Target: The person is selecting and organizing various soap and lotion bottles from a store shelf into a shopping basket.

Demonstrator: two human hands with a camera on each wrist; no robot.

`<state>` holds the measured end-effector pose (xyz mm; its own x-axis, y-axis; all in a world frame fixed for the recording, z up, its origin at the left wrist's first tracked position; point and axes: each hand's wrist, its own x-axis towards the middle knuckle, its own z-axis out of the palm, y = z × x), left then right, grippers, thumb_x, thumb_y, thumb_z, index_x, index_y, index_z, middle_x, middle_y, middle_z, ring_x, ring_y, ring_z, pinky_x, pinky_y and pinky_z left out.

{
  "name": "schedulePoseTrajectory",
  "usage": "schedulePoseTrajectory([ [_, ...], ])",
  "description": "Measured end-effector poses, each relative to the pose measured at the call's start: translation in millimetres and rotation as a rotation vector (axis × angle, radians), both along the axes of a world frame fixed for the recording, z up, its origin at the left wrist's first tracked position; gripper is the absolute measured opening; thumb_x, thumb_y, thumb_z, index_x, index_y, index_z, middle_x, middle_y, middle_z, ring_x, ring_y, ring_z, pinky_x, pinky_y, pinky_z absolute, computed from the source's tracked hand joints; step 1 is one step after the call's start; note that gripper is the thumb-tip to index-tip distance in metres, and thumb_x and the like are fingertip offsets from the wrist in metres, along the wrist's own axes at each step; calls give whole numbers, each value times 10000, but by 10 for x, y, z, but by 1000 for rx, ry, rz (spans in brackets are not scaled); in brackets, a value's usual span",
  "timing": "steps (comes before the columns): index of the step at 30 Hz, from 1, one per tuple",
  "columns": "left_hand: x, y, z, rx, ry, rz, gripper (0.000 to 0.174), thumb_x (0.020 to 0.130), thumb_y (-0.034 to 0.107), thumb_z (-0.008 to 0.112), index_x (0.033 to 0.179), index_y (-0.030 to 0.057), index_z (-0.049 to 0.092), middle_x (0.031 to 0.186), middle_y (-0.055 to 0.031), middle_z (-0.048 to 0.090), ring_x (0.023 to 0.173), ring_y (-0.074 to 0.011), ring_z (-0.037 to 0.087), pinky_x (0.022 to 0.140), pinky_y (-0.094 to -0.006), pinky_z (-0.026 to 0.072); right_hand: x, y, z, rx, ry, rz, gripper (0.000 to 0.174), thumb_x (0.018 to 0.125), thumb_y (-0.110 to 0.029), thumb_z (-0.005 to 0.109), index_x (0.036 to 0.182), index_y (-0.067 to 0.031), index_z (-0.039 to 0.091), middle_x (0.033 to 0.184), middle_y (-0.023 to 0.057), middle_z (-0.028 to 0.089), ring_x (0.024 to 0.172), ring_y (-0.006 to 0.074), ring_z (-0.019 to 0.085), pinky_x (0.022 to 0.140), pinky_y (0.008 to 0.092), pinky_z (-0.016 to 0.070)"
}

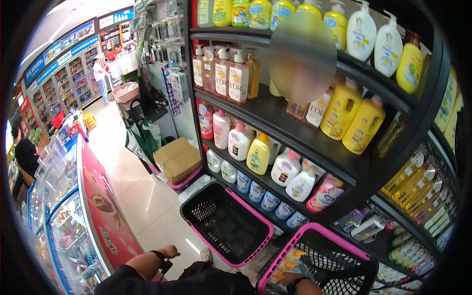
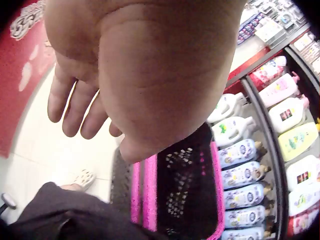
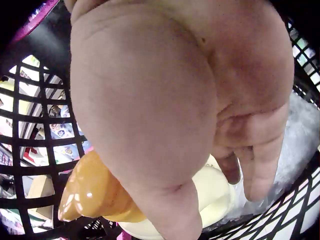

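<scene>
My right hand (image 1: 287, 279) reaches down inside a black basket with a pink rim (image 1: 339, 240), beside several bottles with orange tops (image 1: 296, 253). In the right wrist view, its thumb and loosely extended fingers hang on either side of a cream-coloured bottle (image 3: 212, 187), the thumb overlapping it. A glossy orange cap (image 3: 95, 187) lies to the left of the thumb, and clear plastic wrapping (image 3: 302, 135) shows behind the fingers. My left hand (image 1: 170, 251) hangs in the air by my leg, holding nothing; its fingers look relaxed in the left wrist view.
A second black basket (image 1: 269, 231) stands on the floor to the left, with a cardboard box (image 1: 177, 160) beyond it. Dark shelves (image 1: 275, 110) of bottles rise ahead. A red-sided counter (image 1: 105, 209) flanks the aisle. A person (image 1: 100, 73) stands far off.
</scene>
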<state>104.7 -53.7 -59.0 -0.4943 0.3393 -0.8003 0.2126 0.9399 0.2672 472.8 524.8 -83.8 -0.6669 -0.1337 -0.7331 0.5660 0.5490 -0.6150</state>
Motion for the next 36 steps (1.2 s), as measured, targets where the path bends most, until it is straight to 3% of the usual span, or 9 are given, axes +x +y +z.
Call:
schedulePoseTrajectory([
  [4, -1021, 701, 743, 472, 447, 116, 407, 881, 389, 659, 1029, 14, 712, 988, -217, 728, 933, -348, 690, 850, -468, 529, -84, 238, 305, 147, -379, 74, 591, 847, -395, 786, 1260, -11, 613, 1005, 120, 693, 917, 248, 638, 763, 380, 517],
  [5, -1482, 910, 789, 510, 389, 130, 373, 876, 361, 649, 1013, 20, 712, 988, -222, 723, 932, -347, 696, 829, -464, 537, 0, 455, 22, 233, -263, 457, 602, 868, -465, 739, 1260, -23, 623, 1023, 139, 689, 958, 265, 638, 793, 385, 513],
  [7, -2001, 1518, 1576, 678, 775, 49, 324, 872, 328, 639, 938, 14, 684, 905, -220, 700, 872, -394, 672, 783, -478, 538, 11, 239, 1003, 368, -298, -108, 549, 872, -486, 714, 1133, -4, 675, 1007, 124, 694, 943, 230, 646, 780, 366, 512],
  [9, -2322, 2067, 2612, 902, 794, 29, 262, 874, 257, 649, 966, 12, 657, 921, -223, 681, 841, -400, 651, 750, -481, 518, 306, 731, 691, 105, -64, -104, 482, 857, -452, 725, 985, 11, 692, 904, 113, 693, 839, 204, 656, 720, 359, 511],
  [10, -2499, 2341, 2920, 962, 899, 86, 265, 875, 253, 657, 979, 9, 655, 876, -213, 662, 846, -398, 647, 751, -468, 515, 265, 441, 1229, 210, -61, -411, 313, 858, -296, 726, 896, 8, 668, 779, 102, 666, 711, 207, 644, 651, 356, 501],
  [11, -2521, 2540, 3458, 1090, 937, 32, 270, 866, 234, 669, 1030, 20, 649, 916, -207, 644, 896, -393, 636, 795, -461, 511, 390, 360, 952, 272, 142, -540, 636, 935, -430, 666, 1437, -68, 518, 1337, 233, 606, 1213, 245, 592, 1049, 403, 445],
  [17, -3000, 3539, 4793, 1456, 1514, 71, 606, 815, 253, 759, 1303, -17, 522, 1154, -237, 577, 1095, -422, 568, 931, -468, 476, 137, -826, 2353, 467, 293, -797, 464, 897, -256, 684, 1286, -19, 595, 1142, 175, 684, 996, 277, 658, 850, 404, 525],
  [22, -3290, 4014, 5157, 1325, 1580, 158, 815, 755, 382, 823, 1385, 8, 466, 1288, -234, 505, 1161, -429, 523, 983, -488, 449, -156, -1961, 2755, 646, 414, -929, 342, 893, -224, 670, 1166, -20, 638, 1032, 213, 678, 925, 363, 662, 804, 446, 522],
  [36, -3310, 4189, 5297, 1136, 1436, 135, 812, 744, 481, 824, 1334, 22, 508, 1222, -211, 509, 1145, -398, 541, 958, -466, 484, -131, -2135, 2273, 985, 479, -1070, 163, 896, -168, 623, 970, -29, 667, 901, 234, 691, 841, 447, 659, 730, 506, 514],
])
